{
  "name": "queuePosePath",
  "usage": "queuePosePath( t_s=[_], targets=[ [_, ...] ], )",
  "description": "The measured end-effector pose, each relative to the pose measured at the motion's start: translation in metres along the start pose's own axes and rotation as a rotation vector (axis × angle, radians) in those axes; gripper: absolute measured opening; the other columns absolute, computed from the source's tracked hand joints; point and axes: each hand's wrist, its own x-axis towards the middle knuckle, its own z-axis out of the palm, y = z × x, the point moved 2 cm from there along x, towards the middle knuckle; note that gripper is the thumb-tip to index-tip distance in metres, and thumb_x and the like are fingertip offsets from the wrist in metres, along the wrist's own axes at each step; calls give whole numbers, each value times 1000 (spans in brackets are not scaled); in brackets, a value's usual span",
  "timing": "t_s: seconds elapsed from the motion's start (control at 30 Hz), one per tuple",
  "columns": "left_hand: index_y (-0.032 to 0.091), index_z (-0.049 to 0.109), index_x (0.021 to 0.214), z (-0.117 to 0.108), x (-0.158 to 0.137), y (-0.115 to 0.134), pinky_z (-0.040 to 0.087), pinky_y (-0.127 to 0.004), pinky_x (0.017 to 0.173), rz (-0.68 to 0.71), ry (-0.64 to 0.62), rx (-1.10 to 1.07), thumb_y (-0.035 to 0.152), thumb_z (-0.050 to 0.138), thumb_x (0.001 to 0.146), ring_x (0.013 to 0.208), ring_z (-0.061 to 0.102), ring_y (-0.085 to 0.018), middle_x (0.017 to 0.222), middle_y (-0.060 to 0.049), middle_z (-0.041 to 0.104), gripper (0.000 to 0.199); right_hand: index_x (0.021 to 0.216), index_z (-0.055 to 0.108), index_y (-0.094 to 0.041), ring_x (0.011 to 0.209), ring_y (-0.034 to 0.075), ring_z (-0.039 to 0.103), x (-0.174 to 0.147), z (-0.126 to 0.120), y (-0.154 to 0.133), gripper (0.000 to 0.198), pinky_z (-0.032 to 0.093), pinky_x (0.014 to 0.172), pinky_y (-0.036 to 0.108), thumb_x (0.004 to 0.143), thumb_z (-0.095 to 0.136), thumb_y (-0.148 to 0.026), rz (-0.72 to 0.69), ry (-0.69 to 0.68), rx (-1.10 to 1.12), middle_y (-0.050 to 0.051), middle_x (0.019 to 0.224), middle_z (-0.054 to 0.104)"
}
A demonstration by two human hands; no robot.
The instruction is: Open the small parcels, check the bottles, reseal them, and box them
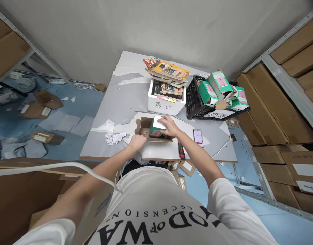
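In front of me on the table lies an open brown cardboard box (145,123). A green box (156,131) with a white top and a pink label sits partly inside it. My right hand (169,126) grips the green box from its right side, fingers over the white top. At the cardboard box's near left edge, my left hand (138,142) is closed on the cardboard; its fingertips are partly hidden. A red and black utility knife (181,150) rests by my right forearm, with a phone (198,137) further right.
A white foam box (166,106) piled with books (171,70) stands at the back. Beside it is a black crate (194,105) of green boxes (220,82). Crumpled paper (114,137) lies left. Shelves with cartons (268,102) flank the right; a white cable (82,165) crosses my left arm.
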Motion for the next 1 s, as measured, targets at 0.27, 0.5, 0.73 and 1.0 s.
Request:
queuePosePath(
  t_s=[0.27, 0.5, 0.73, 1.0],
  targets=[
    [10, 64, 105, -17, 42, -35, 51, -42, 76, -53, 73, 13, 6, 37, 85, 91, 68, -33, 89, -21, 70, 34, 128, 51, -26, 129, 35, 36, -46, -149, -26, 54, 36, 102, 52, 78, 65, -41, 13, 333, -117, 11, 136, 38],
    [12, 65, 103, -26, 74, -64, 50, -41, 78, -95, 40, -14, 4, 44, 79, 91, 67, -33, 90, -19, 70, 34, 118, 59, -24, 123, 32, 42, -78, -86, -38, 44, 37, 102, 49, 77, 66, -36, -21, 165, -42, 13, 132, 44],
    [10, 55, 120, -31, 76, -65, 46, -42, 89, -46, 112, -38, 14, 50, 80, 107, 61, -32, 112, -20, 64, 40, 117, 60, -22, 120, 29, 42, -59, 40, -37, 41, 39, 101, 44, 78, 66, -30, 68, 11, 18, 14, 129, 46],
    [15, 41, 136, -8, -5, -22, 26, -50, 114, 292, 560, -374, 27, 55, 80, 138, 34, -29, 143, -17, 44, 58, 123, 53, -20, 119, 30, 43, -49, 61, -32, 52, 38, 101, 44, 78, 68, -42, 124, -29, 17, 15, 129, 44]
  ],
)
